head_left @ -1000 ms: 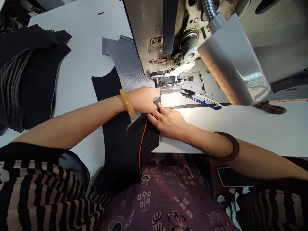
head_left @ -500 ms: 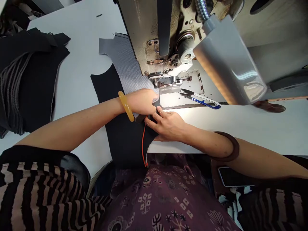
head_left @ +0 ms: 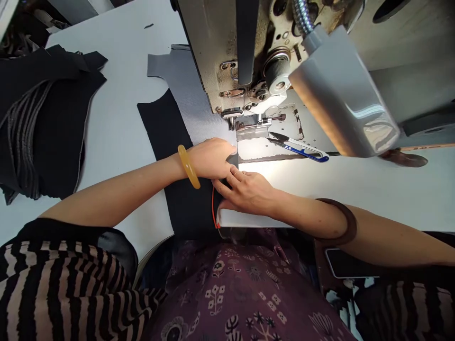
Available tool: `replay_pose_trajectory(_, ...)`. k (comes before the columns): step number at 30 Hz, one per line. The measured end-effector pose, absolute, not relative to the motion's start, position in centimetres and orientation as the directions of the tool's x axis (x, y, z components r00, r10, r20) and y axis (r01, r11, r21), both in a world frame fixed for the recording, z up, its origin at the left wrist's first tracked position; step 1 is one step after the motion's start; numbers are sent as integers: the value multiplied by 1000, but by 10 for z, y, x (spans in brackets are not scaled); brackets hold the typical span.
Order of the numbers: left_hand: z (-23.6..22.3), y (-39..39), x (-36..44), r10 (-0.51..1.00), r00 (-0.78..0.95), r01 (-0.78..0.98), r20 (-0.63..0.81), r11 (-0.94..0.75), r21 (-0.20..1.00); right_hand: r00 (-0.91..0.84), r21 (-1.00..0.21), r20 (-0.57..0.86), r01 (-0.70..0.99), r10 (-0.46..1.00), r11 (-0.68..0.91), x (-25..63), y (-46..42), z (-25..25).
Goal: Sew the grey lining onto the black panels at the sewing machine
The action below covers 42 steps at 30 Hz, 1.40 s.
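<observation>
A black fabric piece (head_left: 177, 142) with an orange edge strip lies on the white table under a grey mesh piece (head_left: 194, 102). Both run toward the presser foot (head_left: 249, 124) of the sewing machine (head_left: 227, 52). My left hand (head_left: 211, 158) presses down on the fabric just in front of the foot, fingers closed on its edge. My right hand (head_left: 247, 189) rests beside it, fingers pinching the fabric edge near the orange strip. A yellow bangle sits on my left wrist and a brown one on my right.
Blue-handled thread snips (head_left: 300, 147) lie on the machine bed right of the foot. A machine lamp (head_left: 341, 94) hangs over the bed. A stack of black fabric pieces (head_left: 39, 118) sits at the left. A phone (head_left: 350, 270) lies on my lap at the right.
The black fabric has been drawn up onto the table and forward toward the presser foot; less of it hangs over the table edge. Both hands stayed together on it.
</observation>
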State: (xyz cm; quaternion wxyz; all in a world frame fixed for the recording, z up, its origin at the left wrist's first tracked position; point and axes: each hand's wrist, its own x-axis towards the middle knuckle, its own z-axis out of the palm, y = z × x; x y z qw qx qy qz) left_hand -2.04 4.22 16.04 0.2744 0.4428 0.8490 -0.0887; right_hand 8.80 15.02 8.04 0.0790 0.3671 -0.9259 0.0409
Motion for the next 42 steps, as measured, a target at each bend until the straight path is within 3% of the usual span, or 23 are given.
replay_pose_trajectory(5, 152, 30, -9, 770, -488, 830, -412, 555, 55, -684, 7, 274, -702, -676, 713, 88, 150, 76)
replay_pose_trajectory(11, 133, 9, -1, 851, -486, 871, -197, 490, -34, -690, 19, 274, -693, -670, 721, 85, 149, 76)
replay_pose_trajectory(16, 116, 1, -9, 904, -403, 915, -146, 394, -83, -615, 107, 273, -745, -740, 658, 88, 148, 79)
replay_pose_trajectory(21, 110, 0, -17, 927, -352, 933, -131, 337, -123, -619, 64, 240, -758, -748, 649, 87, 148, 78)
replay_pose_trajectory(31, 115, 7, -30, 913, -373, 923, -164, 346, -168, -602, 126, 360, -725, -713, 677, 84, 147, 70)
replay_pose_trajectory(42, 95, 1, -41, 960, -267, 932, 79, 278, -231, -528, 244, 427, -715, -734, 655, 82, 144, 70)
